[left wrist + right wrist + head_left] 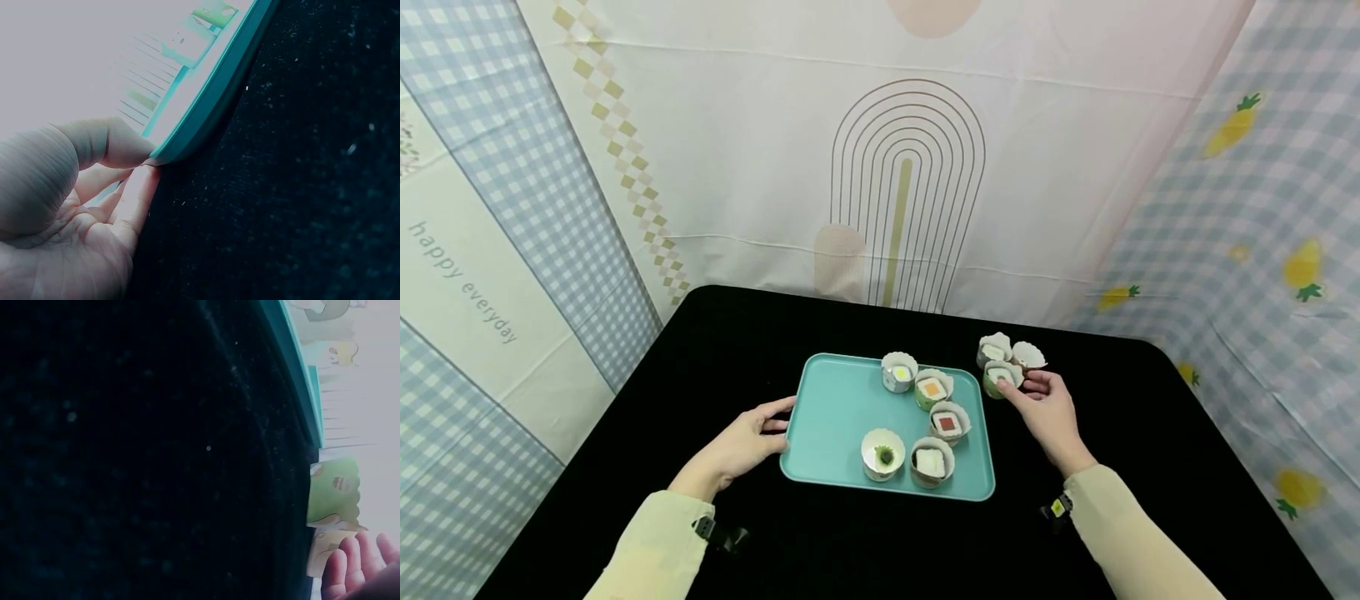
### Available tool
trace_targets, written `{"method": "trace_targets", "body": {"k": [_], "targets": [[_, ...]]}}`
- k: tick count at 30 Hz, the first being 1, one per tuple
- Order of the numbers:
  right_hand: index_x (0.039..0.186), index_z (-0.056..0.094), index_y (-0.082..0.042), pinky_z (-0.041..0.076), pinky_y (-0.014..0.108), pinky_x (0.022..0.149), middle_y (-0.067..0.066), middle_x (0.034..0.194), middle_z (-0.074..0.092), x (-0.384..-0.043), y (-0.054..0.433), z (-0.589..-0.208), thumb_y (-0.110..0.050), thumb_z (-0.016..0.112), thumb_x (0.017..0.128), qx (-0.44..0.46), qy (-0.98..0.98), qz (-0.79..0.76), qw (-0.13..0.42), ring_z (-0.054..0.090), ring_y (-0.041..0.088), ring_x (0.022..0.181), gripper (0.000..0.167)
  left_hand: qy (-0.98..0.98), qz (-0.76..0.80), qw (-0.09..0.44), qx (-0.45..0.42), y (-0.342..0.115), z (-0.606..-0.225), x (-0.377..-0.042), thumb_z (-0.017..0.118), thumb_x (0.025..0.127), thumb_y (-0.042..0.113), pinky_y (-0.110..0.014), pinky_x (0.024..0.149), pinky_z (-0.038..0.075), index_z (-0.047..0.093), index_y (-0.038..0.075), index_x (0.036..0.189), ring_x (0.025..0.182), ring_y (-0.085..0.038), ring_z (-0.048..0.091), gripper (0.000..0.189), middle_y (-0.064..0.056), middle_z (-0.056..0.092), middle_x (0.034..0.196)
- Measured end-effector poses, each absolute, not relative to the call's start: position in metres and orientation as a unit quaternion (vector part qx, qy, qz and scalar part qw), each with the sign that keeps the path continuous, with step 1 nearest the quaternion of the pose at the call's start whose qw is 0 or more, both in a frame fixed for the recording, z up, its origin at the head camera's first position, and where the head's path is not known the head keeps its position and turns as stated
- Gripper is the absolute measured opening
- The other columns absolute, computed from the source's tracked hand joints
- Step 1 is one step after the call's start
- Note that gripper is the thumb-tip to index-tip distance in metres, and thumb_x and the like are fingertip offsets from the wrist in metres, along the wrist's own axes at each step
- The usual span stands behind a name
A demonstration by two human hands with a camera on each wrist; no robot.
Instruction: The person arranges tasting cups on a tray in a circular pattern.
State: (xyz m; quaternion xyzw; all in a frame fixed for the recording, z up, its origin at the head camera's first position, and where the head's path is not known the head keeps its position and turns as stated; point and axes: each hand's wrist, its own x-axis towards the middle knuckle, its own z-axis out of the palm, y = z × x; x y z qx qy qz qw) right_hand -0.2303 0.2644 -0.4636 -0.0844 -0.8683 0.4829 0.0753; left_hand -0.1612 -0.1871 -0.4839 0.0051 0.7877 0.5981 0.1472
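Note:
My left hand (pixel 741 446) pinches the left edge of a teal tray (pixel 827 417); in the left wrist view the thumb lies at the rim with fingertips just below it. Off the tray's right side stand three paper baking cups: a green cup (pixel 992 388), a patterned cup (pixel 995 348) behind it and a brown cup (pixel 1028 356). My right hand (pixel 1051 417) is beside them, its thumb overlapping the green cup's rim in the head view. In the right wrist view its fingers (pixel 353 559) are loosely bent in front of a brown cup (pixel 319 550).
Several filled paper cups stand on the tray, among them one with an orange-centred square (pixel 932 389), one with a red-centred square (pixel 947 423) and a white cup with a small green plant (pixel 882 457). Black cloth (pixel 880 550) covers the table; printed curtains (pixel 760 167) hang behind it.

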Motion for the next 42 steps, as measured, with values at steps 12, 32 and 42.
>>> {"method": "trace_targets", "body": {"k": [12,32,42], "targets": [[0.146,0.027,0.000,0.040,0.046,0.097,0.022,0.136,0.037,-0.241,0.261,-0.475,-0.057,0.072,0.078,-0.110,-0.846,0.521,-0.020,0.043,0.033,0.120,0.099,0.787,0.599,0.148,0.005,-0.188,-0.485,-0.160,0.061,0.085,0.000,-0.045,0.090,0.045,0.042,0.024,0.148,0.114,-0.021,0.055,0.070,-0.006,0.059,0.124],[0.143,0.031,-0.003,0.040,0.046,0.099,0.018,0.135,0.042,-0.249,0.259,-0.480,-0.044,0.075,0.082,-0.105,-0.837,0.535,-0.046,0.046,0.033,0.121,0.086,0.792,0.593,0.146,0.004,-0.187,-0.484,-0.161,0.061,0.086,0.001,-0.046,0.091,0.044,0.042,0.024,0.148,0.115,-0.022,0.053,0.069,-0.005,0.058,0.125],[0.141,0.037,-0.003,0.042,0.046,0.095,0.018,0.133,0.047,-0.252,0.257,-0.482,-0.041,0.072,0.085,-0.085,-0.857,0.507,-0.035,0.049,0.033,0.116,0.077,0.792,0.593,0.145,0.007,-0.187,-0.483,-0.160,0.061,0.086,0.002,-0.046,0.091,0.044,0.041,0.023,0.148,0.116,-0.022,0.053,0.069,-0.005,0.058,0.125]]}}
